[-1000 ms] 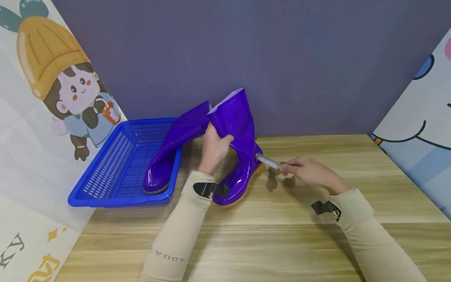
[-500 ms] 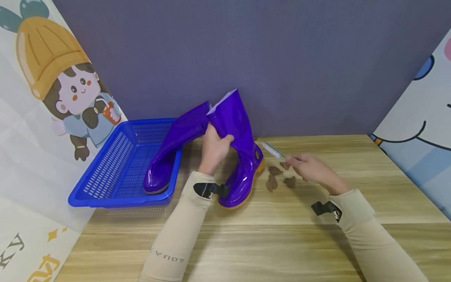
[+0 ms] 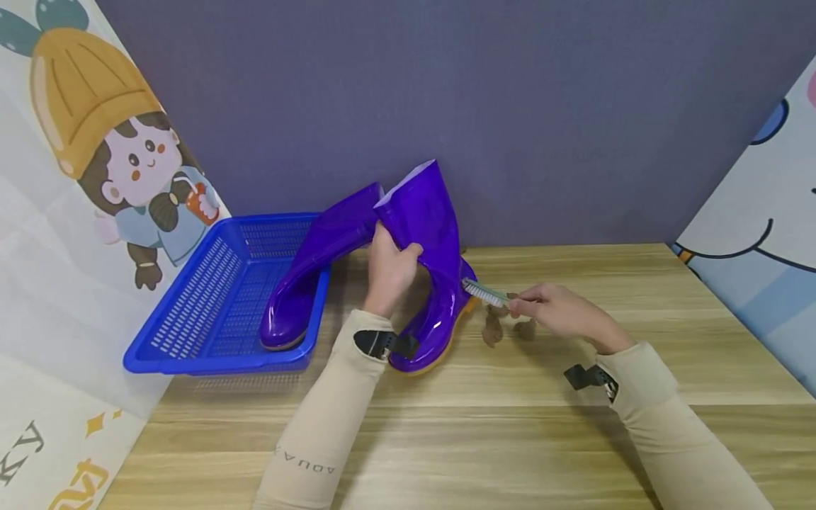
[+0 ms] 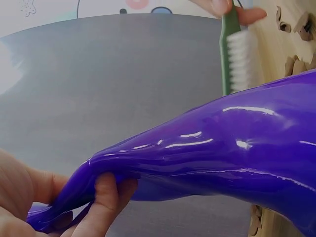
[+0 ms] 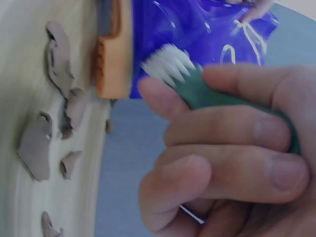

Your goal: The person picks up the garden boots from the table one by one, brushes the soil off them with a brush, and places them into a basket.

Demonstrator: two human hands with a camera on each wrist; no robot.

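A shiny purple rain boot (image 3: 423, 234) with an orange-tan sole leans on the table, its open top toward the back panel. My left hand (image 3: 390, 268) pinches the boot's shaft between thumb and fingers; the left wrist view shows the shaft's edge (image 4: 74, 192) squeezed there. My right hand (image 3: 564, 312) grips the green handle of a brush (image 3: 486, 292). Its white bristles (image 5: 169, 63) are at the boot's heel in the head view. In the right wrist view the fingers curl round the handle, and the orange heel (image 5: 114, 64) lies just beyond the bristles.
A blue plastic basket (image 3: 137, 358) stands on the left, a second purple boot (image 3: 287, 322) lying partly in it. Several brown flakes (image 3: 492, 330) of a mud-like material lie on the wooden table (image 3: 510, 439) beside the heel. A grey panel (image 3: 542, 142) rises behind.
The brush left the heel half a second ago, uncovering a brown patch there, and is now back against it. The held boot tilted slightly and swung back. The left hand keeps its hold.
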